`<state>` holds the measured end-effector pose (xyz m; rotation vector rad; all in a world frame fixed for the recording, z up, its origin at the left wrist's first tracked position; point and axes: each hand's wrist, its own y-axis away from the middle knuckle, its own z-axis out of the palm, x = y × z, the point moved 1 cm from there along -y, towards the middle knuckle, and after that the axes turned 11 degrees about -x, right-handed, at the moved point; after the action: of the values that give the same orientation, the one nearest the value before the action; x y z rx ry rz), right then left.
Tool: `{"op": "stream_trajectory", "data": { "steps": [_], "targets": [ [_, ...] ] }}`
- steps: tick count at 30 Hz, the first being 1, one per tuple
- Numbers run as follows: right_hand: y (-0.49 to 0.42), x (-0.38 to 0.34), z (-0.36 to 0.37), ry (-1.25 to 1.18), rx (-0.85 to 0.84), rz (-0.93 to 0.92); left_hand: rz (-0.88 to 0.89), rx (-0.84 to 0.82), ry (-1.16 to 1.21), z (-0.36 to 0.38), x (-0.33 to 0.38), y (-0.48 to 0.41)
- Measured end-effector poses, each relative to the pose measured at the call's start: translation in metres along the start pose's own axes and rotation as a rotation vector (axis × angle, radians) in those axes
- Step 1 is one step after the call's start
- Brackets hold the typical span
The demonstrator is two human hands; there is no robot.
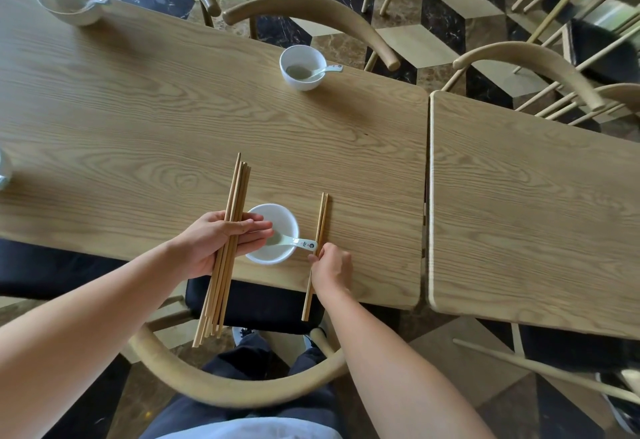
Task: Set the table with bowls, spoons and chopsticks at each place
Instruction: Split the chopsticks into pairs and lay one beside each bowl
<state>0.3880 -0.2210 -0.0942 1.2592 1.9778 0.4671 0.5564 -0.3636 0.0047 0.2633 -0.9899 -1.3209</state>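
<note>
Three white, round, glossy bowls sit on the long wooden table (pixel 145 119), whose pale top shows a strong swirling grain and rounded corners. The nearest bowl (pixel 277 227) stands close to the near edge with a white ceramic spoon (pixel 294 241) resting in it, the printed handle sticking out over the rim to the right. Just right of that bowl lies a pair of slim wooden chopsticks (pixel 320 227), side by side, tips pointing to the far side and thick ends hanging out past the near table edge. The right hand (pixel 332 270) pinches this pair between thumb and fingertips near its middle, knuckles up. The left hand (pixel 221 241) is held palm up with fingers stretched flat over the left rim of the bowl, the thumb pressing a bundle of chopsticks (pixel 228 230) across the palm; these straight, square-ended sticks fan a little at both ends. A second bowl (pixel 303 67) with its own spoon stands at the far edge, and a third bowl (pixel 69 0), also with a spoon, sits far left. A second table (pixel 536 203) of the same wood butts against the right end, with a narrow gap between. Curved, smooth wooden chair backs ring the tables, over a floor of dark, cream and brown marble lozenges.
</note>
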Motion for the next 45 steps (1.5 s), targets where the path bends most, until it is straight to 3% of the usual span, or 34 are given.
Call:
{"op": "stream_trajectory", "data": {
  "steps": [14, 19, 21, 23, 26, 27, 29, 33, 38, 45],
  "targets": [
    [0.003, 0.0, -0.006, 0.083, 0.038, -0.018, -0.028, -0.053, -0.028, 0.0, -0.008, -0.001],
    [0.024, 0.003, -0.048, -0.312, 0.151, 0.141, -0.073, 0.027, -0.032, 0.002, -0.009, -0.007],
    [0.048, -0.003, -0.066, -0.513, 0.198, 0.117, -0.06, 0.009, -0.043, 0.007, -0.007, -0.012],
    [0.076, -0.017, -0.075, -0.663, 0.045, 0.006, -0.054, -0.063, -0.064, 0.017, -0.003, -0.015],
    [0.112, -0.044, -0.072, -0.789, -0.486, -0.137, -0.038, -0.182, -0.069, 0.034, 0.001, -0.023],
    [0.118, -0.052, -0.069, -0.785, -0.591, -0.151, -0.027, -0.208, -0.056, 0.039, 0.001, -0.025],
    [0.122, -0.062, -0.067, -0.728, -0.607, -0.171, 0.006, -0.232, -0.007, 0.048, 0.001, -0.028],
    [0.115, -0.063, -0.072, -0.603, -0.474, -0.13, 0.027, -0.263, 0.066, 0.06, -0.002, -0.034],
    [0.104, -0.058, -0.09, -0.724, -0.67, -0.19, -0.016, -0.343, 0.052, 0.073, -0.003, -0.042],
    [0.075, -0.045, -0.133, -0.797, -0.775, -0.182, -0.076, -0.382, 0.005, 0.107, -0.005, -0.056]
  ]
}}
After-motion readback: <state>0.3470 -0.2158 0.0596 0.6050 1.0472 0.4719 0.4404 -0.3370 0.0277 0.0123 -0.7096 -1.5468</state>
